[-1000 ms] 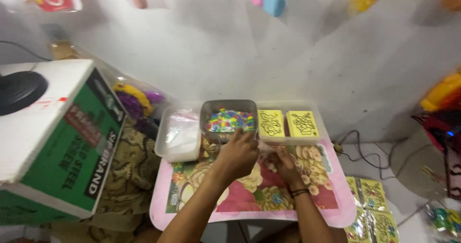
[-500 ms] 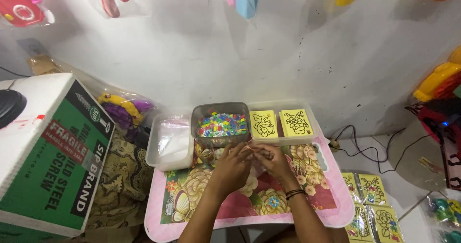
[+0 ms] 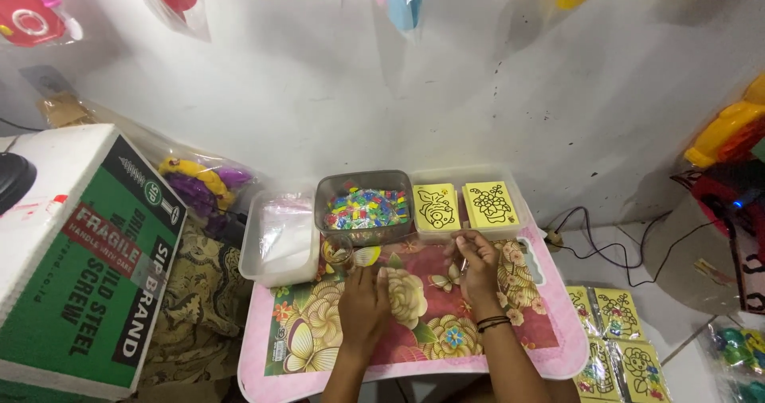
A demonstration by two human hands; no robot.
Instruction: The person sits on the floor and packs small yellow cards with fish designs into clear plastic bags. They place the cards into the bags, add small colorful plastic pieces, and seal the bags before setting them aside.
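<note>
The low table point(image 3: 550, 347) with its pink-edged flowered top sits under my arms, and everything else lies around it. Beside its left edge stands a big green and white cardboard box point(image 3: 72, 268). Along its far edge sit three tubs: a clear one of white plastic bags point(image 3: 280, 236) on the left, a grey tray of small coloured pieces point(image 3: 366, 209) in the middle, and a clear tray holding yellow picture cards point(image 3: 466, 205) on the right. More yellow cards point(image 3: 617, 343) lie on the floor off the table's right side. My left hand point(image 3: 362, 303) rests knuckles-up on the tabletop, its fingers by a small clear packet point(image 3: 338, 252); whether it grips it I cannot tell. My right hand point(image 3: 480, 264), loosely curled, seems to pinch something tiny.
</note>
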